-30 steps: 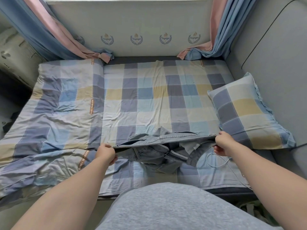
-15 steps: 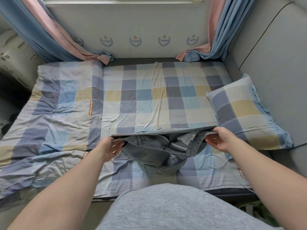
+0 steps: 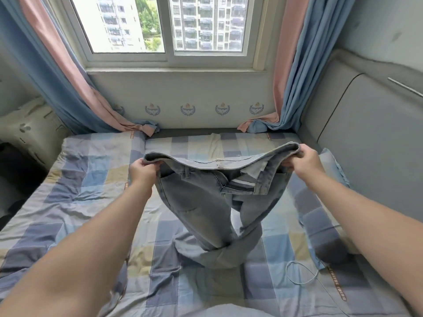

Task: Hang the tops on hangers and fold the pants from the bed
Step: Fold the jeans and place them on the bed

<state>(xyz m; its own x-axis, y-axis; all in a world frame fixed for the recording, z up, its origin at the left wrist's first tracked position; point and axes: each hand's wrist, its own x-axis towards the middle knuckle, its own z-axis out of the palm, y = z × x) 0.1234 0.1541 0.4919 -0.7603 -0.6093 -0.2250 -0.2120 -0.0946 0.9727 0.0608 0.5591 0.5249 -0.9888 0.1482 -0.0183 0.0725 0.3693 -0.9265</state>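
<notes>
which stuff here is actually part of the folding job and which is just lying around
Part of the job: grey jeans, gripped at the waistband by the left hand and right hand; the bed their legs trail onto.

Just lying about: white cable looped on the sheet; curtains; window.

The pants (image 3: 206, 202) hang mid-scene over the bed (image 3: 91, 213), with the left hand (image 3: 142, 171) gripping the waistband at 9 o'clock and the right hand (image 3: 305, 163) at 3 o'clock. The leg ends rest on the bed at 6 o'clock. Behind the bed, the window (image 3: 128, 24) is at 12 o'clock, flanked by the left curtain (image 3: 57, 72) and right curtain (image 3: 295, 65). The pillow (image 3: 320, 229) lies at 3 o'clock against the padded wall (image 3: 366, 145), and a cable (image 3: 287, 272) lies on the bed at 5 o'clock.
</notes>
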